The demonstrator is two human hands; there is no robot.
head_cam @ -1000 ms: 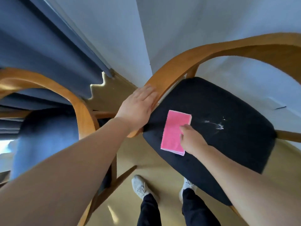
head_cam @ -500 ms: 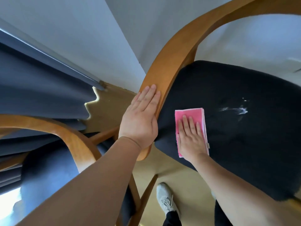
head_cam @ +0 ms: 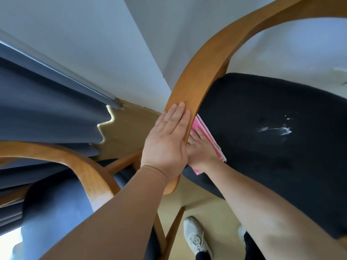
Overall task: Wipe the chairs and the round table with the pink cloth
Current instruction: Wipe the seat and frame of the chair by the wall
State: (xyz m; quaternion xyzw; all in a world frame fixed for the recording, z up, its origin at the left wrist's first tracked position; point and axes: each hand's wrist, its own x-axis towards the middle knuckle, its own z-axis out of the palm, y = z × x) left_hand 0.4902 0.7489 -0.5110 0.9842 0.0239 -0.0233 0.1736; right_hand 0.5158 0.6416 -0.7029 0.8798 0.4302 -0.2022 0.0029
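White walls (head_cam: 93, 44), blue-grey curtain (head_cam: 47, 109), tan floor (head_cam: 127, 132), daylight (head_cam: 8, 243) lower left.

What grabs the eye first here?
The hands meet mid-frame: the left hand lies flat on the curved wooden armrest, while the right hand, partly hidden behind it, presses the pink cloth onto the left edge of the dark seat cushion. Further right on that cushion, a white smear stands out, not yet reached by the cloth.

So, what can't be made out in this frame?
Head view only:
pink cloth: mostly covered by the right hand and the wooden armrest.
right hand's fingertips: behind the armrest and left hand.
black seat: cut off by the right edge.
round table: not in view.
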